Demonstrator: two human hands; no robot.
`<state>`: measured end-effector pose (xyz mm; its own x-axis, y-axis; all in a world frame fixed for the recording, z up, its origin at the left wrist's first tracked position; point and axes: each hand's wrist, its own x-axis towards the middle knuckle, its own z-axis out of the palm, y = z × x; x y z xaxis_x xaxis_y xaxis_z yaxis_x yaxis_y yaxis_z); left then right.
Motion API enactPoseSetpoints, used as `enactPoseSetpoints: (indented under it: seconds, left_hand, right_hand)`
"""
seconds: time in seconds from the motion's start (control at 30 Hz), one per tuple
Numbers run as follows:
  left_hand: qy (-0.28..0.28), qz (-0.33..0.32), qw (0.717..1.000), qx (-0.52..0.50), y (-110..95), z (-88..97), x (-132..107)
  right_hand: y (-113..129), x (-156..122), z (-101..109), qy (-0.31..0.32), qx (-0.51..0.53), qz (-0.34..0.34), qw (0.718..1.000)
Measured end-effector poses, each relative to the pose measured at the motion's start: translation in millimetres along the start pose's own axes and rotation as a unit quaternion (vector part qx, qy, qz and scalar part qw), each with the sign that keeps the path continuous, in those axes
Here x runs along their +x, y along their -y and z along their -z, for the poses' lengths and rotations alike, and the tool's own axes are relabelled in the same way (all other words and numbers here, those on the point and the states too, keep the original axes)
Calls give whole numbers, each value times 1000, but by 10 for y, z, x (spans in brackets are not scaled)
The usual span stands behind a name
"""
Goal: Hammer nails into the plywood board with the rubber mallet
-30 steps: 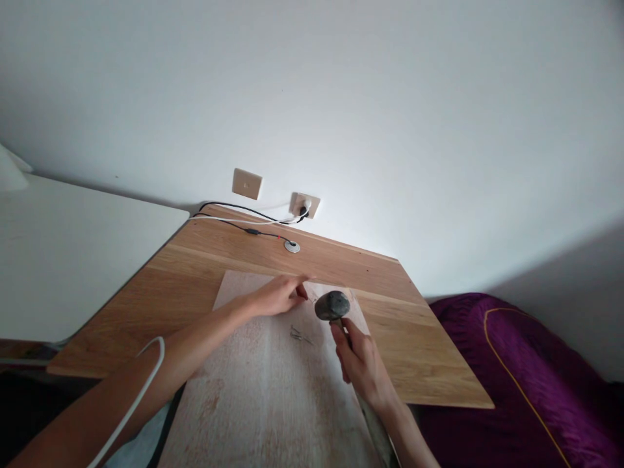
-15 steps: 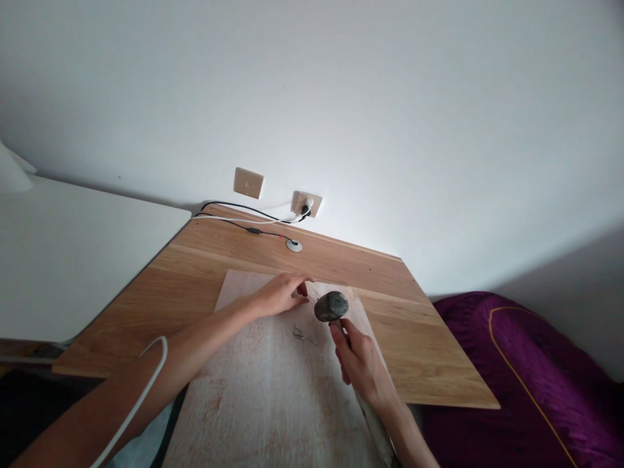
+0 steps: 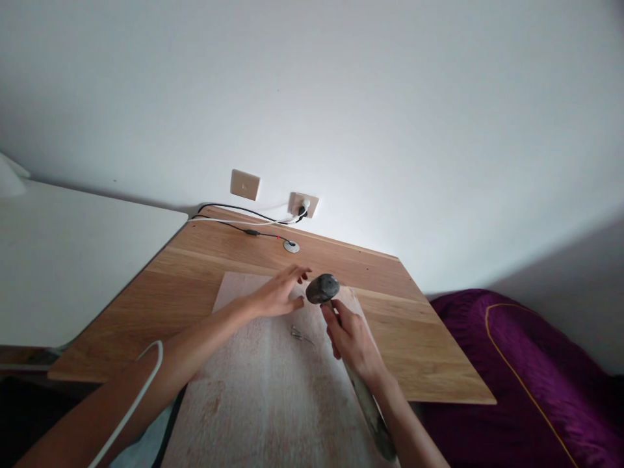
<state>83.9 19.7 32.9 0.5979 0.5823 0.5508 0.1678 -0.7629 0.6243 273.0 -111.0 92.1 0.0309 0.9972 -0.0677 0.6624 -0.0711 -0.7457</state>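
Observation:
My right hand (image 3: 353, 338) is wrapped round the handle of a hammer (image 3: 322, 288) with a thick, dark, worn head. Its long wooden handle (image 3: 368, 406) runs back beneath my forearm. To the left of the hammer head is my left hand (image 3: 281, 292), thumb and fingers parted over the far end of a pale, scuffed wooden board (image 3: 258, 370). I see nothing held in that hand; the spot between its fingertips and the hammer head is partly hidden. A few thin metal nails (image 3: 298, 334) lie in a small heap on the board, nearer to me than both hands.
The board lies on a wooden table (image 3: 419, 351) against a white wall. Black and white cables (image 3: 234, 220) run along its back edge to a wall socket (image 3: 303, 205). A white tabletop (image 3: 88, 260) adjoins on the left; purple fabric (image 3: 468, 364) lies at the right.
The fingers of my left hand have spread farther apart. My right hand has shifted the hammer up and slightly left, and more of its handle shows. The nails stay put.

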Motion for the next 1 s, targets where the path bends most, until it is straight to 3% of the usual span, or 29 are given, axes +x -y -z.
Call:
enactPoseSetpoints:
  seconds: [0.13,0.2,0.37,0.53,0.7,0.83,1.0]
  left_hand:
    - [-26,-5,999,43,-154,129,31]
    - [9,-13,999,52,-251,192,21]
    - [171,-38,984,30,-410,274,-116]
    - [211,3,977,25,-358,258,-235]
    - [196,24,980,12,-293,208,-249]
    - [129,72,989,16,-219,279,-166]
    - [65,75,995,30,-30,379,20]
  right_hand:
    - [-9,75,-24,16,1,9,1000]
    - [-82,10,13,6,0,6,1000]
    - [-345,-284,117,0,1,-22,1000]
    - [-564,-391,123,-7,12,-37,999]
    - [-629,-373,117,-11,25,-40,999]
    - [-629,-372,111,-13,27,-38,999]
    - [-618,-367,118,-15,38,-36,999]
